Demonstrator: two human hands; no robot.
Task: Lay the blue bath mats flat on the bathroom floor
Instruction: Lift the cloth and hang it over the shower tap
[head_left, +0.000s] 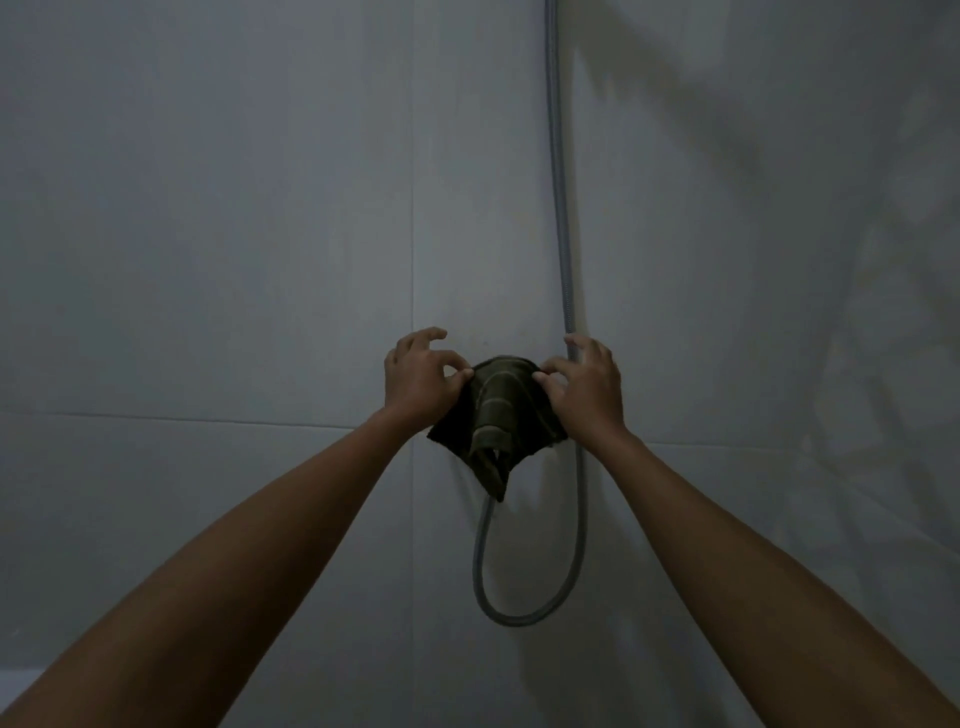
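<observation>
**Both hands pinching a dark cloth against a tiled wall**

Two bare forearms, nearest the camera, extend from the lower corners toward a small dark cloth (498, 415). The left hand (421, 382) pinches the cloth's upper left edge between thumb and forefinger, remaining fingers curled and raised. The right hand (587, 389) pinches its upper right edge likewise. The cloth, olive-dark with paler stripes in the dim light, hangs bunched between the hands in front of the grey tiled wall (234, 234). A grey shower hose (563, 234) descends just right of the cloth and loops below it. No blue bath mat appears.
</observation>
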